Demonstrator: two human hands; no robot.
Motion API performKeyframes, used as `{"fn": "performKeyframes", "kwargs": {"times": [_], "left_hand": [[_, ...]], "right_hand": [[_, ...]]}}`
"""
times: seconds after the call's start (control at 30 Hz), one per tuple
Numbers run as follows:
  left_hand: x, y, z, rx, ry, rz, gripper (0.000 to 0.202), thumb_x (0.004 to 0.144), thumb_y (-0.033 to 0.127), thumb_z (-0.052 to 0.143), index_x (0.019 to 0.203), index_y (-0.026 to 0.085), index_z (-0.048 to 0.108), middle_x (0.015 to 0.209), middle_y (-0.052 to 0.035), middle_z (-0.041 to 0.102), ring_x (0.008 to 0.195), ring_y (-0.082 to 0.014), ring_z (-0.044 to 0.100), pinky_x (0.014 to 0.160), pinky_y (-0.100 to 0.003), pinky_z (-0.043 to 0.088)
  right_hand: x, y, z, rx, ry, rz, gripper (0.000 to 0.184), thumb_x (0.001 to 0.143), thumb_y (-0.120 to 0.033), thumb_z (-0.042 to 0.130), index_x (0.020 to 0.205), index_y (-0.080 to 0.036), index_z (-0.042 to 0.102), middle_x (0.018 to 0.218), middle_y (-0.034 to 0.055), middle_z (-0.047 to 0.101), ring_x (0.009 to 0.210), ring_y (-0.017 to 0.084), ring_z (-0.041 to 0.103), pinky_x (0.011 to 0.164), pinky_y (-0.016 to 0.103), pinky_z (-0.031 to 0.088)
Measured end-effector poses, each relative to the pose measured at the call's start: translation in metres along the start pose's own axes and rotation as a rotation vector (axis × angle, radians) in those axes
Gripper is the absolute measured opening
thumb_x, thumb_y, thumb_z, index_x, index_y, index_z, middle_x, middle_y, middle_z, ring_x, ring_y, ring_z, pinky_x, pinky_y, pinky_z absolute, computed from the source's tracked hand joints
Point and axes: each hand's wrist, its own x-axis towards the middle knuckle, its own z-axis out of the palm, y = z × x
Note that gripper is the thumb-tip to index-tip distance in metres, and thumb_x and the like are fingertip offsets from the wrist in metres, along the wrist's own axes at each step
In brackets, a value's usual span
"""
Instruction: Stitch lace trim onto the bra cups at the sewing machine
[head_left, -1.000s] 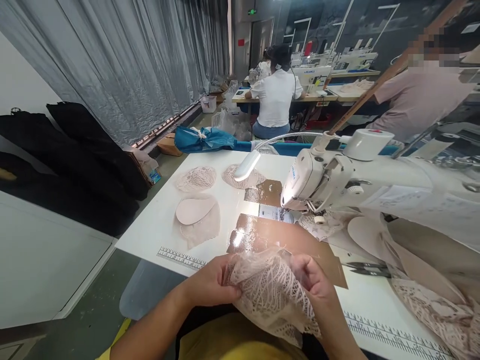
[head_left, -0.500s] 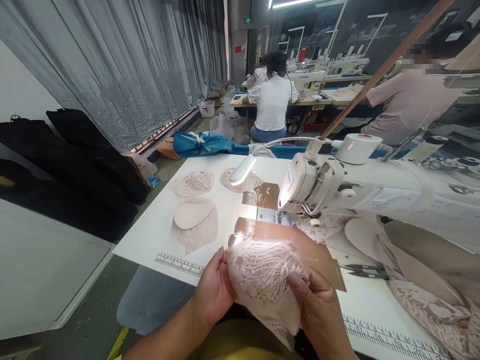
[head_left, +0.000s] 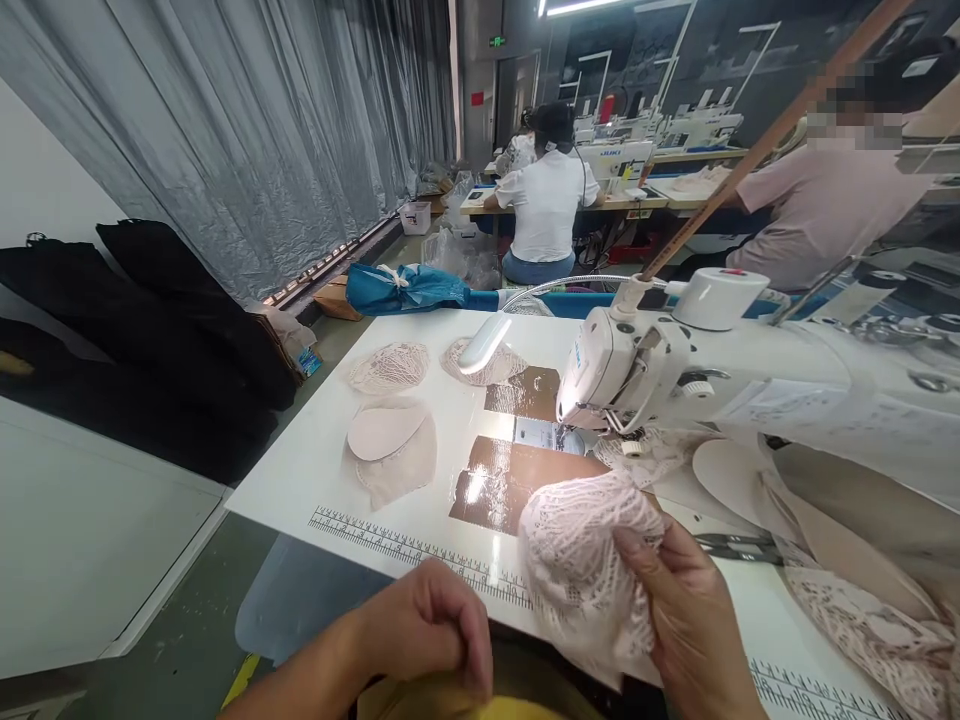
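My right hand grips a pale pink lace-covered bra cup by its right edge, thumb in front, over the table's front edge. Loose thin fabric hangs below the cup. Apart from it, to the left, my left hand is curled closed at the table's front edge, and nothing shows in its fingers. Beyond the cup stands a white sewing machine, its lamp lighting the needle area. Two lace pieces and a smooth cup pad on thin fabric lie on the left of the table.
Black thread snips lie right of my right hand, beside a pile of lace and cup pads. Brown tape covers parts of the white table. A lamp head hangs over the table. Two co-workers sit at machines ahead.
My left hand has let go of the lace cup, drawn back toward me and curled. My right hand has carried the cup slightly to the right, uncovering the brown tape and ruler.
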Motion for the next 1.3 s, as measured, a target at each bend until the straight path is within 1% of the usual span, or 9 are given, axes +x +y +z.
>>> {"fn": "performKeyframes", "kwargs": {"times": [0.03, 0.07, 0.13, 0.2, 0.27, 0.4, 0.57, 0.73, 1.3], "left_hand": [[-0.001, 0.011, -0.004, 0.127, 0.068, 0.135, 0.014, 0.071, 0.019, 0.064, 0.081, 0.014, 0.072, 0.078, -0.0082, 0.068, 0.074, -0.0185, 0.064, 0.069, -0.028, 0.05], [0.0, 0.023, -0.007, 0.276, 0.151, 0.252, 0.035, 0.068, 0.019, 0.07, 0.103, 0.017, 0.068, 0.103, -0.0099, 0.066, 0.092, -0.0217, 0.062, 0.08, -0.031, 0.049], [0.006, 0.043, -0.008, 0.53, 0.263, 0.352, 0.072, 0.059, 0.024, 0.08, 0.126, 0.021, 0.055, 0.133, -0.0103, 0.05, 0.119, -0.0273, 0.047, 0.097, -0.035, 0.04], [0.015, 0.052, -0.005, 0.625, 0.22, 0.264, 0.064, 0.063, 0.03, 0.079, 0.122, 0.021, 0.056, 0.121, -0.0081, 0.056, 0.109, -0.0247, 0.052, 0.092, -0.031, 0.043], [0.023, 0.052, -0.002, 0.613, 0.107, 0.158, 0.037, 0.071, 0.032, 0.072, 0.104, 0.017, 0.063, 0.092, -0.0032, 0.061, 0.084, -0.0173, 0.056, 0.074, -0.025, 0.045], [0.03, 0.041, 0.001, 0.662, 0.054, 0.137, 0.022, 0.074, 0.033, 0.068, 0.078, 0.013, 0.059, 0.068, 0.0029, 0.048, 0.064, -0.0099, 0.044, 0.057, -0.019, 0.034], [0.032, 0.046, 0.003, 0.682, 0.05, 0.148, 0.026, 0.075, 0.037, 0.068, 0.074, 0.014, 0.057, 0.064, 0.0042, 0.043, 0.061, -0.0089, 0.04, 0.055, -0.02, 0.031], [0.036, 0.052, 0.001, 0.584, 0.068, 0.15, 0.032, 0.078, 0.04, 0.065, 0.095, 0.013, 0.064, 0.078, -0.001, 0.056, 0.072, -0.0131, 0.049, 0.065, -0.022, 0.038], [0.066, 0.046, -0.005, 0.254, -0.007, 0.06, 0.036, 0.078, 0.046, 0.065, 0.081, 0.01, 0.064, 0.067, -0.0003, 0.049, 0.062, -0.0096, 0.042, 0.057, -0.022, 0.033]], "right_hand": [[-0.002, -0.002, 0.001, -0.069, -0.094, -0.007, 0.027, 0.063, -0.034, 0.079, 0.087, -0.024, 0.072, 0.078, 0.0018, 0.072, 0.065, 0.018, 0.066, 0.06, 0.027, 0.054], [-0.006, -0.004, 0.003, -0.148, -0.202, -0.017, 0.023, 0.064, -0.034, 0.078, 0.084, -0.023, 0.072, 0.077, 0.0025, 0.072, 0.067, 0.018, 0.066, 0.061, 0.026, 0.053], [-0.015, -0.007, 0.011, -0.297, -0.398, -0.052, 0.018, 0.069, -0.034, 0.075, 0.082, -0.022, 0.073, 0.08, 0.0034, 0.072, 0.071, 0.019, 0.065, 0.064, 0.025, 0.052], [-0.023, -0.01, 0.02, -0.383, -0.504, -0.087, 0.016, 0.074, -0.035, 0.07, 0.086, -0.023, 0.073, 0.086, 0.0034, 0.071, 0.075, 0.019, 0.065, 0.069, 0.027, 0.051], [-0.026, -0.013, 0.025, -0.44, -0.541, -0.101, 0.018, 0.078, -0.037, 0.066, 0.089, -0.024, 0.072, 0.087, 0.0034, 0.071, 0.076, 0.02, 0.064, 0.07, 0.028, 0.05], [-0.019, -0.017, 0.024, -0.592, -0.523, -0.219, 0.02, 0.08, -0.04, 0.061, 0.074, -0.023, 0.069, 0.086, 0.0046, 0.069, 0.082, 0.023, 0.063, 0.074, 0.03, 0.049], [-0.013, -0.018, 0.023, -0.654, -0.402, -0.335, 0.022, 0.082, -0.036, 0.061, 0.065, -0.022, 0.065, 0.082, 0.0039, 0.068, 0.08, 0.021, 0.063, 0.073, 0.028, 0.047], [-0.015, -0.02, 0.027, -0.624, -0.332, -0.284, 0.025, 0.079, -0.038, 0.063, 0.061, -0.021, 0.062, 0.076, 0.0039, 0.068, 0.071, 0.02, 0.062, 0.065, 0.028, 0.046], [0.001, -0.014, 0.018, -0.565, -0.235, -0.122, 0.033, 0.072, -0.047, 0.067, 0.056, -0.019, 0.057, 0.06, 0.0017, 0.059, 0.056, 0.015, 0.048, 0.052, 0.026, 0.036]]}}
